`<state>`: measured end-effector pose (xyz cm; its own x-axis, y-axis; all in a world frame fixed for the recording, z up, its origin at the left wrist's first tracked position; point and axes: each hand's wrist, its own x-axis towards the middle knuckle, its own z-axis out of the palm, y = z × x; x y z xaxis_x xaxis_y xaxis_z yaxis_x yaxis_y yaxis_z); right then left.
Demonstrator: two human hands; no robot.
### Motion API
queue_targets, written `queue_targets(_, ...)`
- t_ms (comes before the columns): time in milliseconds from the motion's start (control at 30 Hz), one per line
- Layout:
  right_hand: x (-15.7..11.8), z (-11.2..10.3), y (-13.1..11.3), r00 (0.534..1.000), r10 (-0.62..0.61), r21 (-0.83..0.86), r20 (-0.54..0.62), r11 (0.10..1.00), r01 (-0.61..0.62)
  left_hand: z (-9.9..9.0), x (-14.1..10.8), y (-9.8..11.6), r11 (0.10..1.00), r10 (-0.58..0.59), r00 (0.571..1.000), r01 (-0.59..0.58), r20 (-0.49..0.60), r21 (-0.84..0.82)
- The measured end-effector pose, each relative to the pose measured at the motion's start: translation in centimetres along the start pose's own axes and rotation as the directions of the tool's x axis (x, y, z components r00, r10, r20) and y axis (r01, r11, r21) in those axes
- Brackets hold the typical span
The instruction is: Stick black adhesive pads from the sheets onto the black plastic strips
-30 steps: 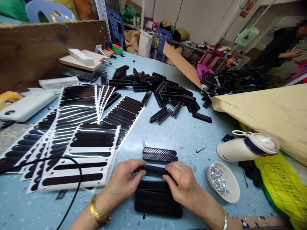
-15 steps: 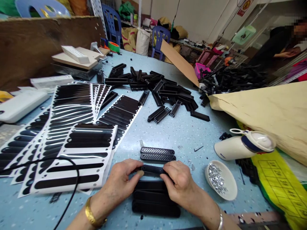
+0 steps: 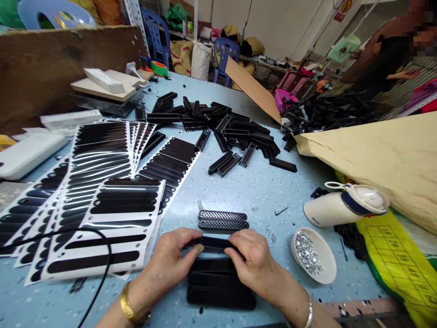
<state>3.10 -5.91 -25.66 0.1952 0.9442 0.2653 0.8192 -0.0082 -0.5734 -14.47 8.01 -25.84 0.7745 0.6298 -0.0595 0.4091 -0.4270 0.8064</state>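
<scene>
My left hand (image 3: 177, 250) and my right hand (image 3: 251, 255) pinch the two ends of a slim black strip-shaped piece (image 3: 214, 243), held level between them. Fingers cover both of its ends, so I cannot tell whether it is one layer or two. Just below it, several long black plastic pieces with rounded ends (image 3: 218, 291) lie side by side on the table. Beyond my fingertips are two black pieces with a lattice pattern (image 3: 223, 220). To the left, sheets of black rounded stickers (image 3: 119, 223) overlap on the table.
A heap of black plastic parts (image 3: 235, 125) spreads across the blue speckled table (image 3: 191, 182). On the right are a bowl of small metal pieces (image 3: 309, 255), a white bottle (image 3: 336, 209) and a small hex key (image 3: 282, 211). A black cable (image 3: 105, 273) crosses the left. Another person (image 3: 385, 59) is at far right.
The strip between my hands has tilted slightly, and its upper face looks darker. Both hands keep their pinch. The view has shifted a little; the other person at far right has moved.
</scene>
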Motion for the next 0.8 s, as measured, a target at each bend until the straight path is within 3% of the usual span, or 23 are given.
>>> queue_targets(433, -0.15, -0.55, 0.39, 1.000, -0.009, 0.054, 0.015, 0.998, 0.008, -0.61, 0.32, 0.48, 0.986, -0.093, 0.994, 0.101, 0.065, -0.135)
queue_targets(800, 0.17, -0.67, -0.08, 0.998, -0.030, -0.023, 0.062, 0.999, 0.031, -0.57, 0.26, 0.34, 0.987, -0.103, 0.993, 0.110, 0.062, -0.115)
